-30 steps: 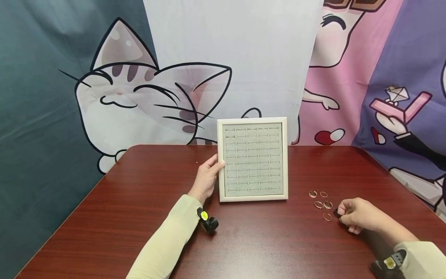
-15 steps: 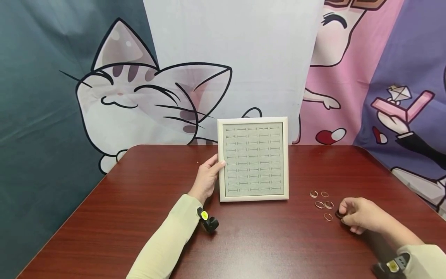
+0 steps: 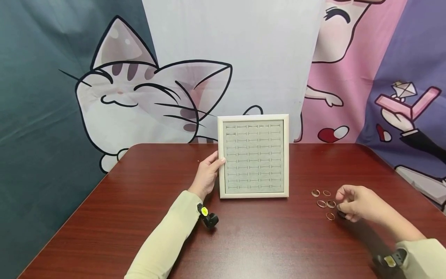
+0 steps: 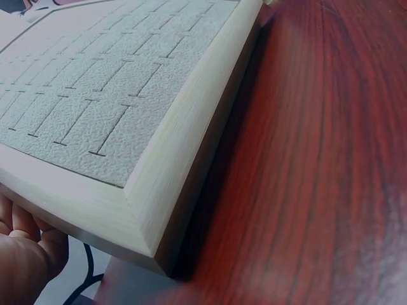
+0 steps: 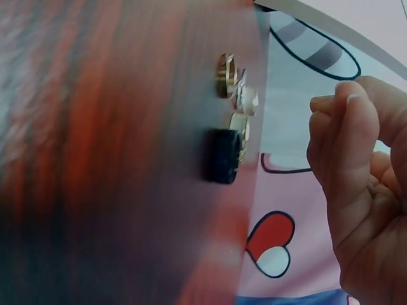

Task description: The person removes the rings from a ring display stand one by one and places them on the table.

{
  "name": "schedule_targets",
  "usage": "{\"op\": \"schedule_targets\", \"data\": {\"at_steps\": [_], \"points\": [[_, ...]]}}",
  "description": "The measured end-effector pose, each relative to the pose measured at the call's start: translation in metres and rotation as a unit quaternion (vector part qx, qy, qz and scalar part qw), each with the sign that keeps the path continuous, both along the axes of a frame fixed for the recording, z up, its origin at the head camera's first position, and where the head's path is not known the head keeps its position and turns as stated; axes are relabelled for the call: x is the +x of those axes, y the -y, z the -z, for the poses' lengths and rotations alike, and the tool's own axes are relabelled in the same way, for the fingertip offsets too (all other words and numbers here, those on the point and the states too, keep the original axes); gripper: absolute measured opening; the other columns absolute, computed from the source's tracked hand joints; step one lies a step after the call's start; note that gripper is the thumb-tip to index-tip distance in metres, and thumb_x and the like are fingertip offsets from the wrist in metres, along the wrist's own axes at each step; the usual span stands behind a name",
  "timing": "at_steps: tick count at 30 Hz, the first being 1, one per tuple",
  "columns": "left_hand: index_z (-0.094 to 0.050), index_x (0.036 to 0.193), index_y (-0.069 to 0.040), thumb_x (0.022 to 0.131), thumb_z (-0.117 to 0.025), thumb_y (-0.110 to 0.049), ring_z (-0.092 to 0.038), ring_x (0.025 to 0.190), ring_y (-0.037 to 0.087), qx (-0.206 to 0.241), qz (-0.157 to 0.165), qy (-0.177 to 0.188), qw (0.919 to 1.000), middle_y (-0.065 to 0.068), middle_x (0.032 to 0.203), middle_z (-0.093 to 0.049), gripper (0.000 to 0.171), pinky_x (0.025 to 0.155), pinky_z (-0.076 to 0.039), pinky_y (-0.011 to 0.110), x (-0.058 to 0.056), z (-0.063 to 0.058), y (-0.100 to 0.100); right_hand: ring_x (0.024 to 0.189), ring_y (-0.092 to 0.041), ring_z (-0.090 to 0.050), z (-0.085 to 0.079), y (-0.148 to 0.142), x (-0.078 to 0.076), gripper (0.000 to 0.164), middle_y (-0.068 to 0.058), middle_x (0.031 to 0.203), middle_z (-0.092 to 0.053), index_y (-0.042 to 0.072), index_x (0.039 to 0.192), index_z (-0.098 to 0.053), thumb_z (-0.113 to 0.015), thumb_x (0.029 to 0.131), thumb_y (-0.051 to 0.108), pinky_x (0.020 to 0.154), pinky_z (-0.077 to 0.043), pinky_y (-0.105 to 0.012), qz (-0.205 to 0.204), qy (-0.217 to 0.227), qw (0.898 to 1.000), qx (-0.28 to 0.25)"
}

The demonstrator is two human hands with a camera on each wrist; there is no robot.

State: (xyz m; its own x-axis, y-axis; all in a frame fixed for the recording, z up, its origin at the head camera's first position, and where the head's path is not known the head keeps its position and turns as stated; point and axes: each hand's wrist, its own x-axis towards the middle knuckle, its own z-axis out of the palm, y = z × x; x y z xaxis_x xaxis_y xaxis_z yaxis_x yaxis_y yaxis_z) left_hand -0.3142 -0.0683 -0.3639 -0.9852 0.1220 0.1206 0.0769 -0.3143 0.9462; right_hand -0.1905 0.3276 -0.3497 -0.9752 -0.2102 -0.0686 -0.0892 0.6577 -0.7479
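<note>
My left hand grips the left edge of a ring display board, thumb over the pale frame and fingers behind. The board stands tilted up on the table, its grey padded face lined with rows of slots. In the left wrist view its near corner shows large. A wide black ring stands on its edge on the table. Above it my right hand hovers with fingers loosely curled and a gap between thumb and forefinger. No object shows in that hand. Several gold-toned rings lie just left of it.
The dark red wooden table spreads around both hands. Behind its far edge hangs a cloth backdrop with cartoon drawings. Each sleeve carries a small black wrist camera, the left one close to the tabletop.
My right hand has let go of the black ring and risen slightly, leaving the ring on the table. The left hand keeps its hold on the board. The view has shifted a little.
</note>
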Motion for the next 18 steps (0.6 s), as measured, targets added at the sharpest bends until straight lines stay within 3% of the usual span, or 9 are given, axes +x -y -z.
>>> {"op": "schedule_targets", "data": {"at_steps": [12,16,18], "points": [[-0.057,0.127,-0.01,0.089,-0.058,-0.009,-0.065,0.082,0.01,-0.007,0.005,0.01,0.9999,0.004,0.106,-0.067,0.038,0.073,-0.05,0.027,-0.002,0.002,0.001,0.05,-0.012,-0.055,-0.016,0.021,-0.005,0.018,-0.007,0.064,-0.056,-0.003,0.089,-0.049,-0.059,0.075,-0.003,0.045,-0.05,-0.03,0.003,-0.01,1.0,0.006],[-0.055,0.128,-0.011,0.089,-0.059,-0.009,-0.062,0.086,0.012,-0.029,-0.008,-0.004,0.9996,0.009,0.115,-0.062,0.04,0.076,-0.049,0.028,-0.004,-0.002,0.002,0.05,-0.011,-0.055,-0.025,0.028,-0.007,0.015,-0.007,0.065,-0.058,-0.001,0.088,-0.051,-0.06,0.077,-0.002,0.046,-0.049,-0.029,0.01,-0.043,0.999,0.031],[-0.055,0.129,-0.01,0.088,-0.061,-0.01,-0.058,0.092,0.014,-0.058,-0.037,-0.022,0.9974,0.012,0.118,-0.057,0.041,0.08,-0.047,0.03,-0.002,-0.007,0.004,0.05,-0.01,-0.055,-0.034,0.033,-0.007,0.011,-0.005,0.065,-0.059,0.002,0.087,-0.053,-0.061,0.079,0.002,0.047,-0.049,-0.027,0.015,-0.08,0.995,0.062]]}}
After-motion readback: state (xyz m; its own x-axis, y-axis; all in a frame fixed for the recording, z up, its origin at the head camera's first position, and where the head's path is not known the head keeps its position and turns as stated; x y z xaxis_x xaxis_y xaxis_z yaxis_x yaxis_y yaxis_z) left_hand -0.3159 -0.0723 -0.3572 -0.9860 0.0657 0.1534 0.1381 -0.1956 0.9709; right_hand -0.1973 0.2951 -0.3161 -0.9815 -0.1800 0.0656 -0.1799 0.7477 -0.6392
